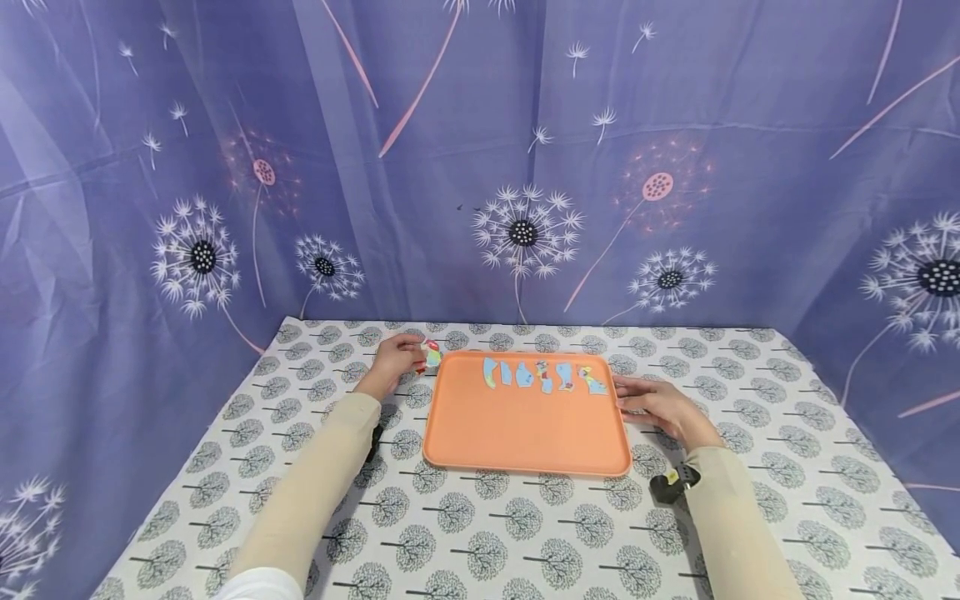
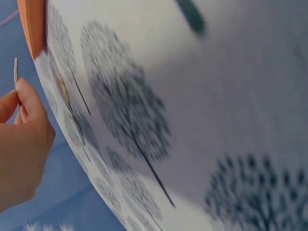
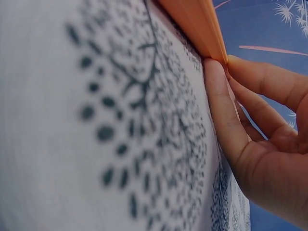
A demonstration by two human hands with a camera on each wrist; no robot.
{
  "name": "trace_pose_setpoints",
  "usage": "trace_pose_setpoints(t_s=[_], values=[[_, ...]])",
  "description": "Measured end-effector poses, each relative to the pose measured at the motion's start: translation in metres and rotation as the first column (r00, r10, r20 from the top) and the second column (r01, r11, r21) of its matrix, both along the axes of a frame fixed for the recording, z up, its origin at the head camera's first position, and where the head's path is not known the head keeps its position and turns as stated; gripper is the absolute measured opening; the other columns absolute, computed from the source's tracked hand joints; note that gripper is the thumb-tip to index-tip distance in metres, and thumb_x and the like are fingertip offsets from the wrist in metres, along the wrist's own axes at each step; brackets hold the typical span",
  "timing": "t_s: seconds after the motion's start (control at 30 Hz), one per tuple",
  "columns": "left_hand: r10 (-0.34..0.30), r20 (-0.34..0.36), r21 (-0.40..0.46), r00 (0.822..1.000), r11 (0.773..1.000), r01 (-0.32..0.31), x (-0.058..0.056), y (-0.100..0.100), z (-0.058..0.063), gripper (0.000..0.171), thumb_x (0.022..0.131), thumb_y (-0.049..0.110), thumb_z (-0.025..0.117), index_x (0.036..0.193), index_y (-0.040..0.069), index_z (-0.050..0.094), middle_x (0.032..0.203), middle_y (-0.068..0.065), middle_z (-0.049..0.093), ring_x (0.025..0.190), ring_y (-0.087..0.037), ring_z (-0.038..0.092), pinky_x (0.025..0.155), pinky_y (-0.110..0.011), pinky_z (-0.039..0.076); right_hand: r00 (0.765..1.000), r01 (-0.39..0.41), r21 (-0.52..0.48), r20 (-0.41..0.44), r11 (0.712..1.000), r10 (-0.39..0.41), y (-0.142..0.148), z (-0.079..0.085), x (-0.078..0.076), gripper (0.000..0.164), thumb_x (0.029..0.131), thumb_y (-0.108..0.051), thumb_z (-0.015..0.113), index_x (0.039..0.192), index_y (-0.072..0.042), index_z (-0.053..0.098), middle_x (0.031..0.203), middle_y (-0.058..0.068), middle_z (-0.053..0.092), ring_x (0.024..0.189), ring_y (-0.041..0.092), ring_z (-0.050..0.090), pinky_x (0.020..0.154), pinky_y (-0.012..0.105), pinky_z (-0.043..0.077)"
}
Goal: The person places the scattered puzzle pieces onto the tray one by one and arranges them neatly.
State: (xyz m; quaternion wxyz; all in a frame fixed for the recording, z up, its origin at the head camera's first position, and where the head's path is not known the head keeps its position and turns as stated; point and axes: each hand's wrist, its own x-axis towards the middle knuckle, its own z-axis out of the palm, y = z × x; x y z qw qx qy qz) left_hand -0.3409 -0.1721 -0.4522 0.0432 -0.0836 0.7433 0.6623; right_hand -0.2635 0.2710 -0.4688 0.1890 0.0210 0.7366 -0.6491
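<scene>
My left hand [image 1: 396, 362] pinches a thin, colourful flat piece [image 1: 432, 353], red, yellow-green and blue, just off the tray's upper left corner. In the left wrist view the piece [image 2: 16, 72] shows edge-on between thumb and fingers. My right hand [image 1: 663, 407] holds the right rim of the orange tray [image 1: 525, 433], thumb and fingertips at the edge in the right wrist view. Several irregular pieces, mostly light blue like this piece [image 1: 525, 372], lie in a row along the tray's far side.
A cloth printed with trees [image 1: 450, 554] covers the table. Something small, blurred and yellowish [image 2: 63, 90] lies on it near the left hand. A purple dandelion curtain [image 1: 442, 233] hangs behind the table. A black device [image 1: 666, 487] is at the right wrist.
</scene>
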Motion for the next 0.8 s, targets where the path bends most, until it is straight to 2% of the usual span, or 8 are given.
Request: trace_pose_setpoints(t_s=[0.1,0.23,0.33,0.63,0.8], values=[[-0.03,0.001,0.009,1.0,1.0,0.03,0.001,0.01,0.0,0.039,0.088,-0.012,0.059,0.126,-0.007,0.055,0.098,-0.012,0.058,0.073,-0.013,0.062,0.086,-0.034,0.058,1.0,-0.005,-0.002,-0.002,1.0,0.005,0.0,0.0,0.0,0.063,0.092,0.003,0.058,0.149,0.002,0.029,0.139,0.027,0.043,0.094,0.015,0.067,0.09,0.033,0.056],[-0.07,-0.003,0.034,0.998,0.997,0.07,0.001,0.021,-0.003,0.038,0.087,-0.013,0.059,0.124,-0.008,0.056,0.097,-0.013,0.059,0.071,-0.013,0.063,0.082,-0.031,0.06,1.0,-0.009,-0.004,-0.002,1.0,0.009,-0.001,0.001,0.001,0.064,0.092,0.002,0.059,0.149,0.002,0.029,0.14,0.028,0.041,0.095,0.015,0.067,0.09,0.033,0.056],[-0.093,-0.015,0.023,0.996,0.995,0.093,0.002,0.029,-0.005,0.038,0.086,-0.013,0.061,0.124,-0.009,0.057,0.095,-0.012,0.06,0.069,-0.012,0.064,0.077,-0.028,0.061,1.0,-0.011,-0.01,0.001,1.0,0.011,-0.002,0.001,0.001,0.064,0.092,0.002,0.059,0.149,0.002,0.028,0.141,0.029,0.04,0.095,0.015,0.067,0.09,0.032,0.056],[-0.091,-0.012,-0.005,0.996,0.996,0.091,0.008,0.052,-0.008,0.032,0.085,-0.013,0.063,0.116,-0.008,0.063,0.097,-0.017,0.063,0.078,-0.02,0.068,0.08,-0.033,0.061,1.0,-0.011,-0.005,0.001,1.0,0.011,0.0,0.0,0.001,0.064,0.093,0.001,0.059,0.149,0.001,0.028,0.141,0.028,0.041,0.095,0.015,0.067,0.091,0.033,0.056],[-0.102,-0.01,-0.031,0.995,0.994,0.101,0.009,0.058,-0.011,0.029,0.084,-0.014,0.063,0.113,-0.009,0.065,0.092,-0.016,0.061,0.075,-0.02,0.067,0.076,-0.032,0.061,1.0,-0.001,-0.004,0.006,1.0,0.001,-0.001,0.001,0.001,0.064,0.092,0.002,0.059,0.148,0.002,0.029,0.14,0.027,0.043,0.095,0.015,0.067,0.091,0.032,0.056]])
